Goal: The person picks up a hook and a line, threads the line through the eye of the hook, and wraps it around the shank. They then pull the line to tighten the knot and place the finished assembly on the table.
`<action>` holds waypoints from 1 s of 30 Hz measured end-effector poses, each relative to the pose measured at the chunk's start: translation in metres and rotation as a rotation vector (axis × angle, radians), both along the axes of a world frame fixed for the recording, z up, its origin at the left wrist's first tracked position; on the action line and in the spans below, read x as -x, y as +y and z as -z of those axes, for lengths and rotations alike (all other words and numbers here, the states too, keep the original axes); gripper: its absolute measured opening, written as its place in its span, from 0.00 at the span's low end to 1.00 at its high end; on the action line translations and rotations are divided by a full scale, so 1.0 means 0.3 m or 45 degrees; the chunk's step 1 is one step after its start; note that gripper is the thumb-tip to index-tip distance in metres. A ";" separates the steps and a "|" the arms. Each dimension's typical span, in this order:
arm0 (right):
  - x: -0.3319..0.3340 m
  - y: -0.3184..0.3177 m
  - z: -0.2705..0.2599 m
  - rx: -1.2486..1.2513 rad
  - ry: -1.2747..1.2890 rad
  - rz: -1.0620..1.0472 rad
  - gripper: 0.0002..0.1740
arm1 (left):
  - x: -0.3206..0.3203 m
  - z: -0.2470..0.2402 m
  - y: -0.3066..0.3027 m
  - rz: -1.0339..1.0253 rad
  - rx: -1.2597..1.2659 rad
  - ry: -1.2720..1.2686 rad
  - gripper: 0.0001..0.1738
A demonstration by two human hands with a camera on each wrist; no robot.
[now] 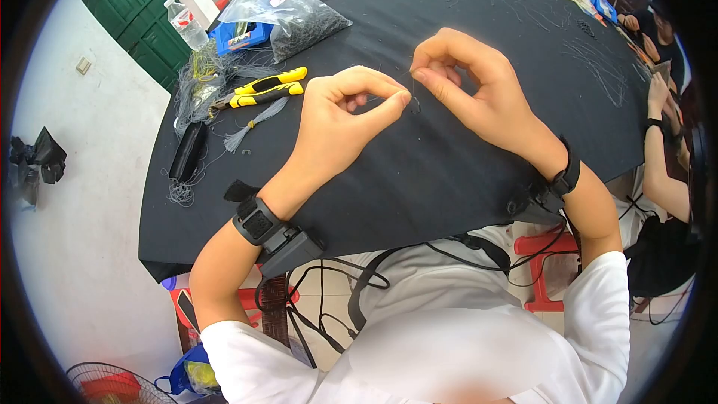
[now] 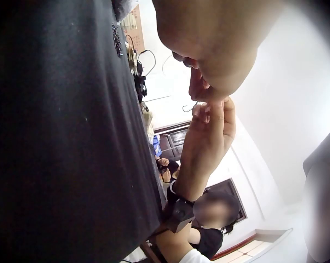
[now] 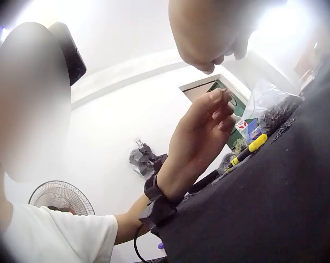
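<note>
Above the black table, the left hand [image 1: 340, 116] pinches a small dark hook [image 1: 416, 107] with thin line between thumb and index fingertip. Close beside it on the right, the right hand [image 1: 479, 90] has thumb and index fingertip together on a thin thread, its other fingers curled. The hook's curved end shows beside the fingertips in the left wrist view [image 2: 188, 108]. In the right wrist view the left hand [image 3: 200, 134] has its thumb against the index finger, and the right hand [image 3: 209, 35] hangs above it, its fingertips partly hidden.
Yellow-black pliers [image 1: 262, 91], a grey thread bundle [image 1: 256, 124] and a black roll [image 1: 187, 151] lie at left on the table [image 1: 359, 217]. Behind them are a plastic bag [image 1: 299, 19], a blue box [image 1: 241, 36] and a bottle [image 1: 185, 24]. Another person's arm [image 1: 664, 161] is at right.
</note>
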State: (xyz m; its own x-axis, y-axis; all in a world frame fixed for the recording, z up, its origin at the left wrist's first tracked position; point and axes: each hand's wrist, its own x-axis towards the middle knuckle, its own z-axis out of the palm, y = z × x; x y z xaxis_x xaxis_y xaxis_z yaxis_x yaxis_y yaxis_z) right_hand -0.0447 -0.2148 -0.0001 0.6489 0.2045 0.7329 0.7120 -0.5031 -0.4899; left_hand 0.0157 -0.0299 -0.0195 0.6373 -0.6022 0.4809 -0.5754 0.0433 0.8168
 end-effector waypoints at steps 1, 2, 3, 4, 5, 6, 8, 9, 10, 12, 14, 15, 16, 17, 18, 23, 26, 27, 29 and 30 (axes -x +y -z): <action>-0.002 -0.002 0.000 -0.006 0.017 -0.003 0.04 | -0.001 0.001 0.000 0.034 0.010 -0.004 0.02; -0.004 -0.004 0.001 -0.013 0.034 -0.007 0.04 | -0.001 0.003 0.000 0.068 0.021 -0.007 0.02; -0.006 -0.007 0.001 -0.019 0.051 -0.010 0.04 | 0.001 0.000 0.001 0.074 0.016 -0.030 0.02; -0.008 -0.010 0.001 -0.028 0.088 -0.002 0.04 | 0.005 -0.005 0.003 0.081 0.012 -0.054 0.02; -0.011 -0.014 0.002 -0.037 0.126 0.006 0.04 | 0.007 -0.010 0.004 0.087 0.007 -0.077 0.02; -0.014 -0.019 0.004 -0.047 0.164 0.014 0.04 | 0.009 -0.015 0.006 0.091 0.023 -0.084 0.03; -0.031 -0.035 0.022 -0.109 0.324 -0.034 0.05 | 0.011 -0.020 0.009 0.099 0.054 -0.099 0.03; -0.038 -0.038 0.032 -0.140 0.404 -0.059 0.05 | 0.013 -0.019 0.006 0.100 0.131 -0.034 0.03; -0.040 -0.034 0.040 -0.212 0.483 -0.129 0.04 | 0.016 -0.015 -0.001 0.101 0.207 0.030 0.03; -0.040 -0.022 0.053 -0.355 0.639 -0.270 0.04 | 0.011 -0.009 -0.004 0.089 0.311 0.166 0.04; -0.038 -0.015 0.070 -0.328 0.642 -0.266 0.04 | -0.002 0.001 0.001 0.065 0.363 0.311 0.05; -0.034 -0.010 0.075 -0.315 0.645 -0.264 0.05 | -0.003 0.003 0.000 0.063 0.384 0.356 0.05; -0.025 0.003 0.074 -0.184 0.507 -0.212 0.05 | -0.002 0.005 -0.002 0.060 0.405 0.401 0.05; -0.022 0.015 0.075 -0.112 0.379 -0.215 0.05 | -0.002 0.007 -0.002 0.058 0.427 0.446 0.06; -0.020 0.025 0.075 -0.042 0.251 -0.217 0.05 | -0.001 0.009 -0.001 0.066 0.414 0.474 0.06; 0.002 0.042 0.063 0.128 0.004 -0.176 0.06 | 0.018 0.009 0.001 0.098 0.373 0.552 0.07; 0.013 0.048 0.057 0.086 -0.038 -0.162 0.06 | 0.020 0.006 0.000 0.049 0.359 0.490 0.06; 0.016 0.049 0.053 0.081 -0.052 -0.151 0.06 | 0.019 0.006 0.001 0.032 0.344 0.469 0.06; 0.019 0.049 0.048 0.071 -0.082 -0.130 0.06 | 0.017 0.007 0.001 -0.004 0.315 0.428 0.06; 0.019 0.049 0.047 0.076 -0.083 -0.125 0.06 | 0.018 0.008 -0.004 -0.020 0.333 0.412 0.06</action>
